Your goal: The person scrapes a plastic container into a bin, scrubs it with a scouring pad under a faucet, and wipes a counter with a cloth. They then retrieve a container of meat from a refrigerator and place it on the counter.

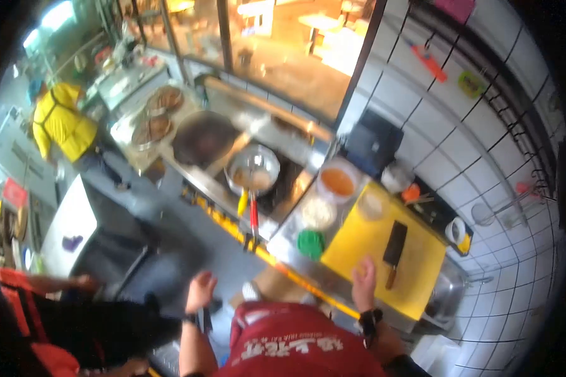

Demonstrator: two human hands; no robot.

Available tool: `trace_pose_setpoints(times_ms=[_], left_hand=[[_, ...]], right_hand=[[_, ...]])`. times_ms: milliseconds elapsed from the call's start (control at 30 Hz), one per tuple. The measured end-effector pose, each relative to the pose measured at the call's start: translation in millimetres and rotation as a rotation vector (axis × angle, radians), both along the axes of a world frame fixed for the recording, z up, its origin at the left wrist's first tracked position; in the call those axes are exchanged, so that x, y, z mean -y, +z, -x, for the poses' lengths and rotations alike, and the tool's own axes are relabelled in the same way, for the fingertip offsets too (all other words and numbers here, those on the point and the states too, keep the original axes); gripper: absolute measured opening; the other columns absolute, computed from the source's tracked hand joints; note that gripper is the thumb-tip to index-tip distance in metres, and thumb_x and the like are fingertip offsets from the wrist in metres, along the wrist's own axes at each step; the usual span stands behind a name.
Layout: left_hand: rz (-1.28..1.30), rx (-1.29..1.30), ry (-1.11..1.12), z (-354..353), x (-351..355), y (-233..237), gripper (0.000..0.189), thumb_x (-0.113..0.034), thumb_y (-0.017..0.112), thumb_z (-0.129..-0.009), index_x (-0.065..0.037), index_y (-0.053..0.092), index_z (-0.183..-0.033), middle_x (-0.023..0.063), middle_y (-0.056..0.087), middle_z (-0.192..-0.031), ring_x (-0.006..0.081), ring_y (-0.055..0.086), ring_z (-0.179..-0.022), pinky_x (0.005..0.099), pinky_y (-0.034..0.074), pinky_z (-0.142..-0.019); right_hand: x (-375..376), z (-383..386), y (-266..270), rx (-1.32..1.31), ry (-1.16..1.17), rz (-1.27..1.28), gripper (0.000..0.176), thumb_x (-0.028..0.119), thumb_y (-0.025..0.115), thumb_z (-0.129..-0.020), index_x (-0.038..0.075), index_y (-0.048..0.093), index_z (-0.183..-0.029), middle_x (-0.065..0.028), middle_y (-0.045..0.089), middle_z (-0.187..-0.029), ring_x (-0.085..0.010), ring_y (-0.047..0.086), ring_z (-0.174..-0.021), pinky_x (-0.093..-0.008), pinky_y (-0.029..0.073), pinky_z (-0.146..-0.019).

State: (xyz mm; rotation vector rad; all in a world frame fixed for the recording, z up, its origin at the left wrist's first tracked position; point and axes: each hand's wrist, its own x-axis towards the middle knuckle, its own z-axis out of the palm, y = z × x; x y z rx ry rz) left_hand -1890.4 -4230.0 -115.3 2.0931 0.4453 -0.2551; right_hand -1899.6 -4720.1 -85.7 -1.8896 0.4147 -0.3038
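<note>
My left hand (201, 291) hangs in the air over the floor, left of the red apron (295, 339), its fingers loosely bent and apart with nothing in them. My right hand (363, 281) is at the near edge of the yellow cutting board (352, 242), fingers spread and bare. On that board lies a cleaver (395, 245) with a dark blade and wooden handle. A green container (310, 244) stands left of the board. Farther off, a steel pan (253, 160) with a red handle sits on the stove, a yellow handle beside it.
A tub of orange liquid (337, 181) and a bowl of pale food (319, 212) stand between stove and board. A large dark wok (205, 139) is farther left. One person in yellow (66, 122) works beyond; another in orange (28, 308) stands close at left. A sink (446, 298) adjoins the board.
</note>
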Motion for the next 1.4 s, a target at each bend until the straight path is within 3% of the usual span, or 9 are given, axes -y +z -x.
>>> trace_pose_setpoints(times_ms=[200, 333, 533, 700, 867, 1000, 1167, 1267, 1400], left_hand=[[-0.054, -0.006, -0.006, -25.4, -73.0, -17.5, 0.041, -0.024, 0.070, -0.090, 0.004, 0.067, -0.120, 0.0223, 0.074, -0.107, 0.0310, 0.073, -0.102, 0.0383, 0.056, -0.090], [-0.010, 0.009, 0.018, -32.7, -100.8, -17.5, 0.042, -0.024, 0.071, -0.090, 0.003, 0.067, -0.121, 0.0219, 0.073, -0.110, 0.0304, 0.072, -0.104, 0.0374, 0.055, -0.090], [0.032, 0.038, 0.114, -25.9, -114.2, -19.5, 0.041, -0.024, 0.072, -0.091, 0.003, 0.067, -0.121, 0.0194, 0.074, -0.112, 0.0276, 0.072, -0.104, 0.0364, 0.055, -0.091], [0.088, 0.041, 0.222, -11.5, -125.1, -30.1, 0.039, -0.023, 0.073, -0.090, 0.003, 0.067, -0.118, 0.0190, 0.074, -0.109, 0.0271, 0.073, -0.101, 0.0356, 0.055, -0.089], [0.067, 0.054, 0.261, -14.3, -140.6, -20.6, 0.038, -0.019, 0.072, -0.090, 0.005, 0.067, -0.118, 0.0189, 0.074, -0.106, 0.0248, 0.072, -0.098, 0.0336, 0.055, -0.087], [0.023, 0.033, 0.274, -38.7, -135.5, 17.0, 0.037, -0.017, 0.071, -0.090, 0.007, 0.067, -0.118, 0.0185, 0.074, -0.103, 0.0234, 0.072, -0.096, 0.0339, 0.055, -0.086], [0.024, -0.009, 0.181, -67.5, -154.1, -2.8, 0.031, -0.015, 0.066, -0.094, 0.008, 0.066, -0.114, 0.0155, 0.074, -0.097, 0.0188, 0.068, -0.088, 0.0324, 0.055, -0.079], [0.056, 0.009, 0.198, -92.7, -147.7, 3.9, 0.030, -0.012, 0.065, -0.097, 0.007, 0.063, -0.120, 0.0123, 0.071, -0.101, 0.0147, 0.063, -0.080, 0.0291, 0.053, -0.071], [0.036, -0.031, 0.161, -110.3, -171.1, -25.8, 0.036, -0.013, 0.066, -0.096, 0.006, 0.061, -0.126, 0.0127, 0.071, -0.104, 0.0145, 0.063, -0.078, 0.0290, 0.053, -0.069]], right_hand=[[-126.5, -54.1, 18.5, -0.194, 0.437, 0.035, 0.054, 0.016, 0.072, -0.094, 0.000, 0.049, -0.140, -0.0133, 0.063, -0.125, -0.0231, 0.070, -0.099, -0.0346, 0.058, -0.082], [-173.2, -88.9, -23.3, -0.252, 0.517, -0.081, 0.059, 0.026, 0.072, -0.095, 0.000, 0.047, -0.142, -0.0151, 0.059, -0.135, -0.0243, 0.067, -0.110, -0.0366, 0.057, -0.088], [-234.8, -159.7, -22.1, -0.549, 0.266, -0.857, 0.071, 0.032, 0.065, -0.099, 0.005, 0.029, -0.154, -0.0155, 0.049, -0.143, -0.0344, 0.057, -0.126, -0.0473, 0.049, -0.103], [-247.1, -204.5, -49.1, -0.487, 0.363, -1.095, 0.036, 0.028, 0.065, -0.099, 0.009, 0.053, -0.127, -0.0095, 0.062, -0.113, -0.0259, 0.065, -0.104, -0.0431, 0.055, -0.092], [-253.2, -233.5, -64.7, -0.558, 0.232, -0.763, 0.020, 0.029, 0.066, -0.099, 0.011, 0.062, -0.105, 0.0002, 0.058, -0.074, -0.0088, 0.052, -0.055, -0.0251, 0.039, -0.046], [-227.5, -245.1, -95.5, -0.437, 0.224, -0.366, 0.030, 0.037, 0.069, -0.097, 0.007, 0.068, -0.098, 0.0011, 0.062, -0.070, -0.0083, 0.054, -0.055, -0.0287, 0.041, -0.048], [-195.8, -251.7, -71.1, -0.468, 0.357, -0.477, 0.034, 0.037, 0.066, -0.099, 0.009, 0.067, -0.118, 0.0009, 0.062, -0.068, -0.0089, 0.053, -0.050, -0.0292, 0.042, -0.048], [-176.7, -241.7, -97.4, -0.176, 0.303, 0.235, 0.039, 0.039, 0.069, -0.096, 0.004, 0.065, -0.113, -0.0117, 0.072, -0.085, -0.0222, 0.072, -0.072, -0.0336, 0.055, -0.063], [-151.8, -208.4, -40.1, -0.116, 0.197, 0.006, 0.033, 0.032, 0.070, -0.095, 0.002, 0.064, -0.108, -0.0166, 0.073, -0.094, -0.0276, 0.074, -0.087, -0.0357, 0.057, -0.072]])
